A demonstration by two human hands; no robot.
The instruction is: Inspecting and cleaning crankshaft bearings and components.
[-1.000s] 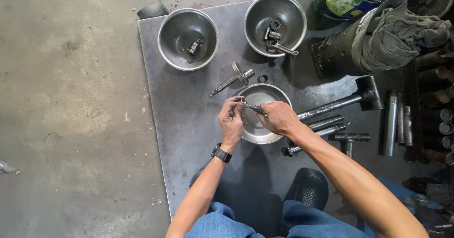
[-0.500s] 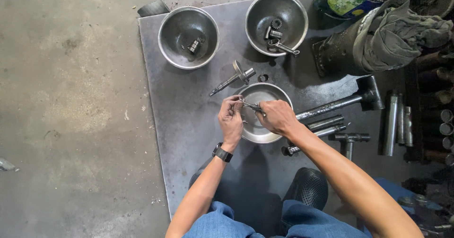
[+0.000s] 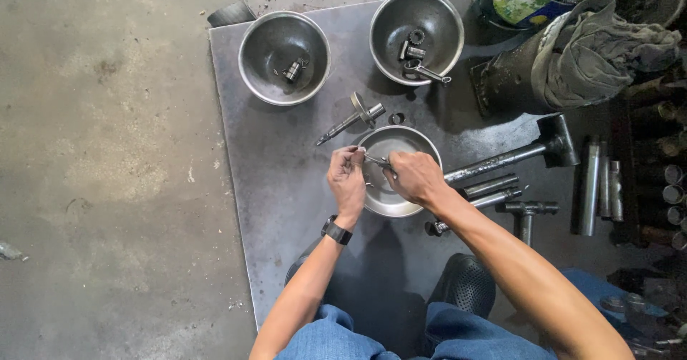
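While both hands meet over a shallow metal bowl (image 3: 401, 195) on a grey steel sheet (image 3: 272, 188) laid on the concrete floor, the left hand (image 3: 348, 181) pinches a small metal part (image 3: 356, 149) at the bowl's left rim. The right hand (image 3: 413, 177) is closed around a thin pair of pliers (image 3: 376, 161) whose tip reaches toward that part. Beyond the hands lie a shaft with a disc (image 3: 354, 117) and a small ring (image 3: 397, 118). Further back stand two deeper bowls: the left bowl (image 3: 284, 58) holds a small fitting, the right bowl (image 3: 417, 36) holds a bearing and a spanner. To the right lie a hammer (image 3: 515, 152), rods (image 3: 490, 187) and tubes (image 3: 590, 185), partly crossed by the right forearm. A rag (image 3: 608, 45) drapes over a dark container. The pinched part is too small to identify, and the things at the right edge are cut off
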